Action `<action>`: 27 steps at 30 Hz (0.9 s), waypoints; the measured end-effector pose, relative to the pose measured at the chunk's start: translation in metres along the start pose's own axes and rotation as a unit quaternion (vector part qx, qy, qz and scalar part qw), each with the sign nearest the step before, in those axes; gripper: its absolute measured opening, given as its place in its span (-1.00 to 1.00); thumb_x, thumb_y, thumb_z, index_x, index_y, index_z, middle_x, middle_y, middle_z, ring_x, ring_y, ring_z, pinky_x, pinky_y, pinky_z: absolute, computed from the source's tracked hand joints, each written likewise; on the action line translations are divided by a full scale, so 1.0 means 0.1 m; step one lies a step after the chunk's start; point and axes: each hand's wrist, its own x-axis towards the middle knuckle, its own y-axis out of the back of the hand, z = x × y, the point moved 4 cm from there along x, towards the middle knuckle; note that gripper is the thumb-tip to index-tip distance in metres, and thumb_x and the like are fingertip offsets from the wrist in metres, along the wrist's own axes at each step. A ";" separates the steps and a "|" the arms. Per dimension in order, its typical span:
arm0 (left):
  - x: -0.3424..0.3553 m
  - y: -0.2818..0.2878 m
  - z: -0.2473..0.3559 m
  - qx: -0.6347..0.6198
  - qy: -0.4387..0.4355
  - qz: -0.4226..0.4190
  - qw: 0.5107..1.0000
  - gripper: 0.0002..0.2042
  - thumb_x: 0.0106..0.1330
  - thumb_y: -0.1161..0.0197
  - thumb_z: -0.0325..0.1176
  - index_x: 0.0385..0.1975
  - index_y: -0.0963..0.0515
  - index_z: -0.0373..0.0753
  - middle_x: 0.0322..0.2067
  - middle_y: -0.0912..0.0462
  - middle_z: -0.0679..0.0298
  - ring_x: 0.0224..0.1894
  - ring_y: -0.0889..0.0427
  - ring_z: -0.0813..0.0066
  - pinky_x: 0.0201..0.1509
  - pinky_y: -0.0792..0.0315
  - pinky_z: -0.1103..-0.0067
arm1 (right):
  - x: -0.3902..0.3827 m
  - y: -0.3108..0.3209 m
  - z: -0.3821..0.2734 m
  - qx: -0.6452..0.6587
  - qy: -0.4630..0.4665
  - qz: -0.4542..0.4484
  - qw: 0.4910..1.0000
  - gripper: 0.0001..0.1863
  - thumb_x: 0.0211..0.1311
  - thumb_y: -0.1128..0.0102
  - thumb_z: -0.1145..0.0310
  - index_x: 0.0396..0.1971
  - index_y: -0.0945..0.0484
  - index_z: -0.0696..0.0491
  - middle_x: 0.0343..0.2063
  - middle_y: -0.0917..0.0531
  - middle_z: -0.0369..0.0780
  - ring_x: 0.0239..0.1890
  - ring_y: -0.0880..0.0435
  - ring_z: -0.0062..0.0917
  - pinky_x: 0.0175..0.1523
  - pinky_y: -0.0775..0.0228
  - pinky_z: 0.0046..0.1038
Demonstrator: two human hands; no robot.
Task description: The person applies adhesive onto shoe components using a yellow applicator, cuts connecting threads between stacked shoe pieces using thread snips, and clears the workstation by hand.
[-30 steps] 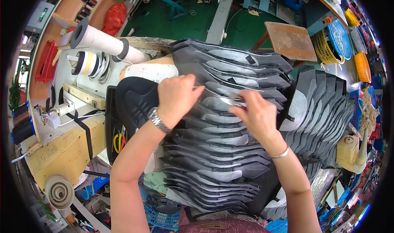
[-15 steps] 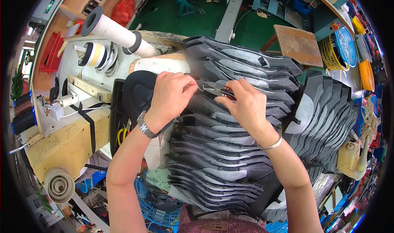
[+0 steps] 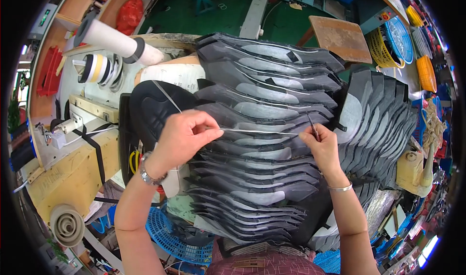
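A narrow white tape (image 3: 262, 131) stretches nearly taut between my two hands. My left hand (image 3: 187, 134) pinches it between thumb and fingertips, and another length runs from there up across a black shoe-shaped piece (image 3: 150, 107). My right hand (image 3: 323, 149) is closed, with the tape's end at its thumb and a small dark snipping tool (image 3: 314, 128) in its fingers, its thin tip pointing away from me. Beneath the hands lie overlapping rows of black cut pieces (image 3: 262, 195) with grey patches. My palm hides part of the tool.
A large white spool (image 3: 114, 40) leans at the far left beside striped tape rolls (image 3: 99, 69). More black pieces (image 3: 376, 115) fan out on the right. A wooden stool (image 3: 340, 38) stands beyond, near a yellow basket (image 3: 383, 49). A blue basket (image 3: 177, 243) sits close to me.
My hands have moved apart, the right one rightward and nearer to me. The white strand, earlier a short curl near the left fingers, now spans between both hands. The view has shifted slightly.
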 end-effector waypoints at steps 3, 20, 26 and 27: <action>0.01 -0.17 -0.11 -0.042 0.078 0.065 0.994 -0.90 0.10 -0.31 -0.45 -0.50 -0.56 -0.33 -0.65 -0.43 0.45 -0.58 -0.29 0.85 -0.52 -0.19 0.80 | 0.07 0.04 0.05 -0.063 0.052 0.024 0.996 -0.88 0.04 -0.27 0.45 -0.48 -0.54 0.18 -0.63 -0.46 -0.35 -0.60 -0.34 -0.70 -0.47 -0.20 -0.62; 0.31 -0.32 -0.16 0.354 -0.180 0.238 0.886 -0.75 -0.11 -0.41 -0.36 -0.72 -0.40 -0.17 -0.64 -0.43 0.36 -0.56 -0.44 0.39 -0.45 -0.21 0.48 | 0.14 -0.13 -0.47 -0.309 0.336 0.133 0.880 -0.67 -0.17 -0.41 0.25 -0.43 -0.47 0.04 -0.52 -0.50 -0.25 -0.60 -0.54 -0.39 -0.53 -0.39 -0.41; 0.27 -0.10 -0.25 0.305 -0.100 0.176 0.930 -0.78 -0.06 -0.38 -0.24 -0.68 -0.46 -0.15 -0.66 -0.41 0.39 -0.55 -0.43 0.44 -0.35 -0.17 0.49 | 0.22 -0.79 -0.83 -0.363 0.432 0.011 0.826 -0.68 -0.21 -0.39 0.30 -0.43 -0.45 0.01 -0.55 -0.44 -0.26 -0.57 -0.52 -0.40 -0.50 -0.35 -0.41; 0.25 -0.07 -0.24 0.274 -0.089 0.168 0.943 -0.81 -0.05 -0.37 -0.27 -0.65 -0.49 -0.16 -0.66 -0.42 0.39 -0.55 -0.43 0.46 -0.32 -0.18 0.50 | 0.25 -0.88 -0.86 -0.378 0.450 0.018 0.809 -0.70 -0.22 -0.38 0.32 -0.47 -0.43 0.01 -0.56 -0.41 -0.27 -0.56 -0.50 -0.41 -0.51 -0.33 -0.39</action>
